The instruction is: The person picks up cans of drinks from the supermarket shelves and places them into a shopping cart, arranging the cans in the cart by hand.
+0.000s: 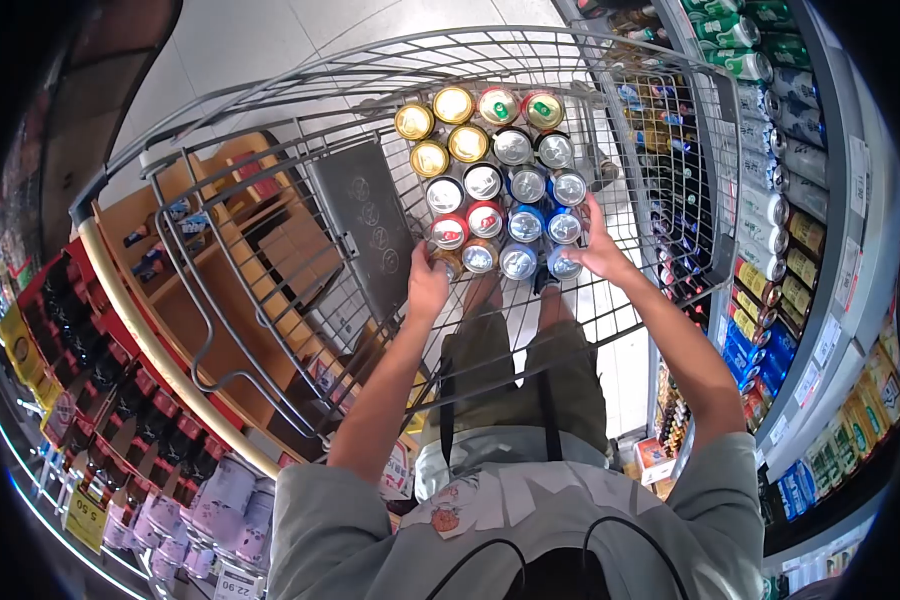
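Note:
Drink cans stand upright in close rows inside a wire shopping cart (300, 62). At the near left corner, my left hand (430, 288) has its thumb and fingers around an orange-brown can (449, 263). On the opposite side, my right hand (606, 252) is spread, its thumb at a blue can (564, 265) and its fingers along the outer side of the row. Between the hands are another blue can (519, 261) and a silver-topped can (480, 256). Gold-topped cans (454, 104) and two green-tabbed cans (543, 110) form the far rows.
A grey folding panel (363, 225) is at the cart's left, near its pale handle (165, 350). Shelves of canned drinks (760, 210) line the right. Dark bottles (100, 370) and purple-white packs (225, 505) stand at the left by a wooden display (205, 290).

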Demonstrator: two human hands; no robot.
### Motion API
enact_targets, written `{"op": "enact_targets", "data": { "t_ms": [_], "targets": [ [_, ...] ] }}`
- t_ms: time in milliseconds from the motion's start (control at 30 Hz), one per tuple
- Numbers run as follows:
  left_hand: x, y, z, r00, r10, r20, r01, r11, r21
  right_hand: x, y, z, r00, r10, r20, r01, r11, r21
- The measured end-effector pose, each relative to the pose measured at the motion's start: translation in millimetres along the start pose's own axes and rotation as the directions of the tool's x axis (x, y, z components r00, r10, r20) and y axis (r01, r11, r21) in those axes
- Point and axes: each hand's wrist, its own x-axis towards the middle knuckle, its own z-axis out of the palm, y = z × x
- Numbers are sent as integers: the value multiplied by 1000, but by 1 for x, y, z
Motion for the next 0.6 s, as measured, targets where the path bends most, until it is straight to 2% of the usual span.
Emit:
{"op": "enact_targets", "data": {
  "t_ms": [67, 133, 167, 200, 267, 300, 433, 500, 533, 600],
  "targets": [
    [-6, 5, 2, 1000, 0, 1, 0, 999, 50, 3, 10, -5, 995, -90, 46, 92, 995, -28],
    [-9, 5, 10, 994, 98, -47, -80, 952, 295, 1, 7, -10, 995, -79, 64, 82, 995, -50],
    [-7, -2, 15, 979, 192, -72, -151, 912, 381, 1, 5, -13, 996, -8, 88, 6, 1000, 18],
    [-9, -2, 14, 980, 188, -71, -148, 913, 379, -2, -1, -14, 991, 63, 118, -73, 994, 86],
    [-11, -3, 9, 989, 145, -8, -138, 960, 244, -3, -9, -16, 989, 82, 119, -87, 996, 35],
    [-13, 0, 7, 997, 77, 20, -79, 978, 192, -3, -8, -18, 988, 94, 124, -97, 995, 24],
    [-10, -7, 10, 987, 156, 38, -160, 966, 204, 0, -3, -20, 989, 120, 90, -121, 993, 2],
    [-4, -8, 10, 993, 64, 102, -69, 997, 41, -2, -5, -20, 989, 119, 88, -120, 993, 3],
    [-3, -10, 12, 993, 63, 100, -67, 997, 37, -2, -9, -19, 990, 113, 89, -114, 993, 7],
    [-1, -14, 15, 975, 212, 67, -202, 969, -140, -3, -13, -17, 990, 107, 92, -109, 994, 14]
  ]
}}
